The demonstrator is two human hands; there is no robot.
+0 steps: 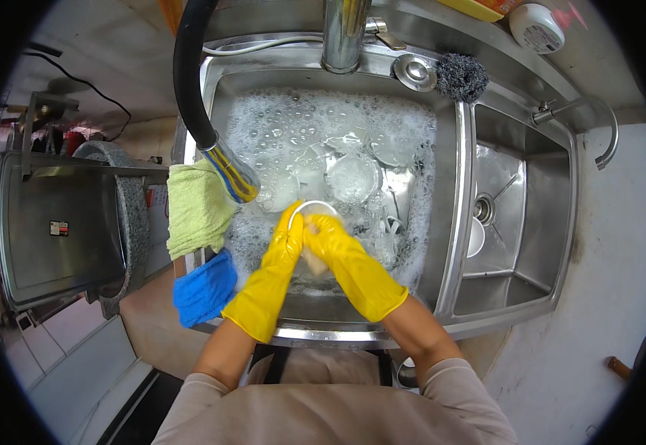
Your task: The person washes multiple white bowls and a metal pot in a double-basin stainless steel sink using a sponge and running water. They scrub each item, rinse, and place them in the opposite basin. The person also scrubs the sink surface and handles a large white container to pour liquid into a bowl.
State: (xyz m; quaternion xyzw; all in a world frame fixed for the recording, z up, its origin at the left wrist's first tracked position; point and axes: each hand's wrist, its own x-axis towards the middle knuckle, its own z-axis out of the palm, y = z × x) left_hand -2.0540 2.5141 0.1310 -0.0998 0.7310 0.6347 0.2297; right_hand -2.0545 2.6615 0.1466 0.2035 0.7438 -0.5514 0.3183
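Both of my hands wear yellow rubber gloves and meet over the soapy water of the large stainless steel sink (pixel 446 233). My left hand (pixel 290 236) grips the side of a white cup or small bowl (pixel 316 207), whose round rim faces up. At its near side my right hand (pixel 325 236) holds a tan cloth or sponge (pixel 314 261), partly hidden by the glove and blurred. Just beyond my hands a round white bowl (pixel 352 179) lies under the suds, with several other pale dishes around it. Cutlery or utensils (pixel 392 222) show dimly at the right, underwater.
A black faucet hose with a metal spout (pixel 236 172) hangs over the sink's left side. Green (pixel 196 208) and blue (pixel 205 289) cloths drape the left rim. A drain strainer (pixel 415 72) and scouring pad (pixel 462 77) sit behind. A white dish (pixel 475 238) lies in the smaller right basin.
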